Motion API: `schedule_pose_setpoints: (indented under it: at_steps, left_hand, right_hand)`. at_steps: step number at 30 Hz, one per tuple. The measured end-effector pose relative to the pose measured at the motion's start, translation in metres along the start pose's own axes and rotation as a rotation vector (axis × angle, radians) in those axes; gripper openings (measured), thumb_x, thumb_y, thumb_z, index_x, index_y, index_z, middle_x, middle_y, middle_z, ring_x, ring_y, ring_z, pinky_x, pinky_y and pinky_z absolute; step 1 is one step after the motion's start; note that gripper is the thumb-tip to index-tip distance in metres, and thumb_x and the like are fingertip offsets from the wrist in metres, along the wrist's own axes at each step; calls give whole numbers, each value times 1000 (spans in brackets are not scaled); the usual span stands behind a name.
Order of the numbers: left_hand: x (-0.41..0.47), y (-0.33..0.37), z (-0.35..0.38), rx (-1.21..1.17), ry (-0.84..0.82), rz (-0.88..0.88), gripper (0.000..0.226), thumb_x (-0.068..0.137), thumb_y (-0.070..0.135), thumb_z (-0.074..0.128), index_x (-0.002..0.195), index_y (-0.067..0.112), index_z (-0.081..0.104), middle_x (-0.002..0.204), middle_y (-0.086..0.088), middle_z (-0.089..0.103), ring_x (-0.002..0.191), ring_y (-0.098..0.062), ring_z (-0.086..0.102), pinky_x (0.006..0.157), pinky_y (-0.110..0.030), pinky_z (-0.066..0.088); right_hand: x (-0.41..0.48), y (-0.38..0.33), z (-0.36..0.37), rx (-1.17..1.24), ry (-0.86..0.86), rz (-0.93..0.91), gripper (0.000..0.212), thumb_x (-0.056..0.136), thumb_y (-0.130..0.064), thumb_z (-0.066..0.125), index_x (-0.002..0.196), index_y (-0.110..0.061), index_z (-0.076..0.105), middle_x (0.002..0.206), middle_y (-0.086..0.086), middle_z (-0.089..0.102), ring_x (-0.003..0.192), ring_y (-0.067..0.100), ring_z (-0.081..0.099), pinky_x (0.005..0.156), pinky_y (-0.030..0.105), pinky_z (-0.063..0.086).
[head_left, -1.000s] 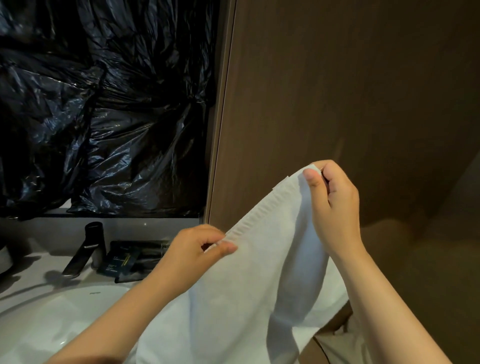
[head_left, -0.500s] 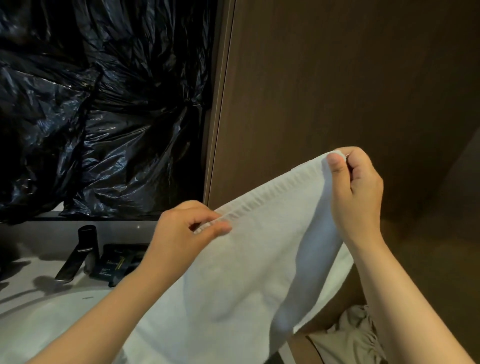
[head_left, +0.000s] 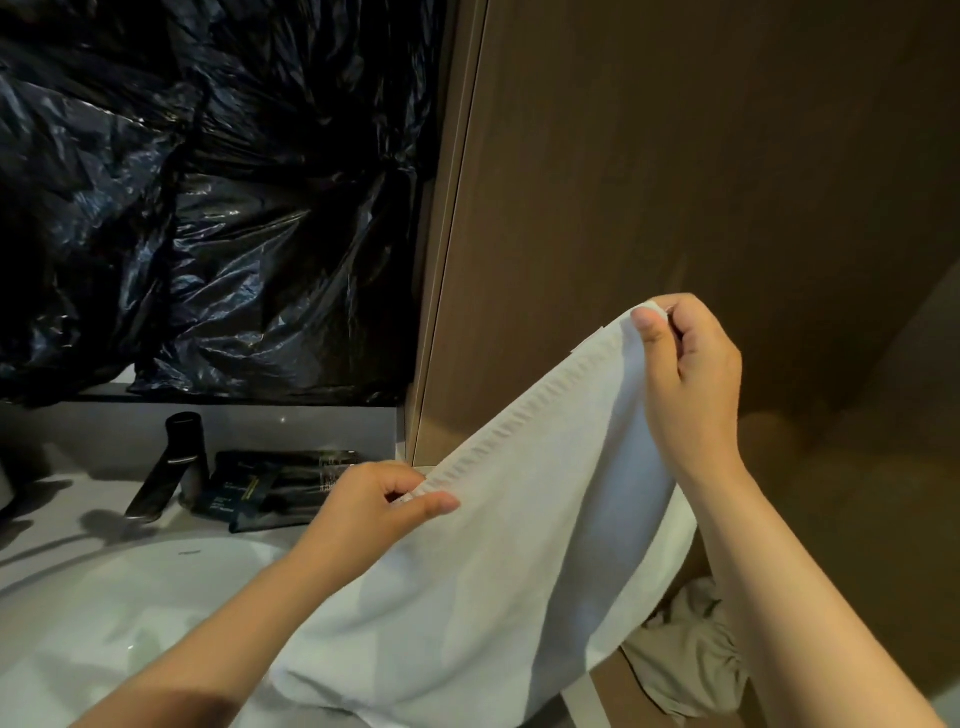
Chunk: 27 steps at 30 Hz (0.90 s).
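A white towel (head_left: 509, 561) hangs spread in front of me, its ribbed hem running from lower left to upper right. My left hand (head_left: 369, 509) pinches the hem at its lower end between thumb and curled fingers. Higher up, my right hand (head_left: 685, 384) pinches the upper corner of the same hem. The cloth droops down between my forearms and hides part of the counter's right side.
A white basin (head_left: 104, 613) sits at the lower left with a dark faucet (head_left: 171, 467) behind it. Dark packets (head_left: 270, 483) lie beside the faucet. Black plastic sheeting (head_left: 208, 197) covers the wall above. A brown wooden panel (head_left: 675, 182) stands right. Crumpled beige cloth (head_left: 691, 654) lies below.
Both hands have kept their grip on the hem. Half a second ago the towel was pulled wider and flatter; now the right hand sits a little lower and closer in, and the hem slants more steeply.
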<state>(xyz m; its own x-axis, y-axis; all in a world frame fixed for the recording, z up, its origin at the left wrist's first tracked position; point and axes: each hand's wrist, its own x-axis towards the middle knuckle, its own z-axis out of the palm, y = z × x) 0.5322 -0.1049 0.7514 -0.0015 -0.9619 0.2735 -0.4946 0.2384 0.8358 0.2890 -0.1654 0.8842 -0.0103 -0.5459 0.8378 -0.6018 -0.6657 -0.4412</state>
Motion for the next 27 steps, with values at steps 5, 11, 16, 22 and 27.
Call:
schedule_pose_setpoints:
  at_steps: [5,11,16,22,27]
  left_hand:
    - [-1,-27,3,116,-101,-101,50,84,49,64,63,4,57,64,2,51,57,-9,47,60,-29,38]
    - [6,-16,-12,223,-2,43,23,87,36,66,73,19,72,75,6,60,72,-6,56,68,-24,42]
    - [17,-2,-37,214,110,225,3,78,28,77,81,27,77,77,12,63,75,-4,58,66,-15,42]
    - [-3,-61,-20,472,-226,31,28,87,41,66,75,16,69,73,3,64,69,-8,56,65,-26,40]
    - [-13,-87,-16,446,-214,-66,19,88,41,65,75,27,69,75,6,63,69,-1,54,62,-16,38]
  right_hand:
    - [2,5,-9,-21,-6,3,16,102,-26,48,91,-20,58,82,-21,54,80,-6,55,66,2,40]
    - [-4,20,-22,-41,18,54,19,102,-28,47,89,-19,57,80,-18,54,77,-5,54,63,3,39]
    - [-3,29,-31,-56,94,117,21,103,-29,45,90,-17,57,79,-18,53,77,-7,53,64,1,38]
    - [-12,38,-19,-53,78,184,19,103,-27,46,90,-19,58,79,-16,55,76,-6,54,63,2,39]
    - [-12,47,-19,-97,64,213,18,102,-29,46,92,-21,58,82,-14,56,78,-1,55,66,8,40]
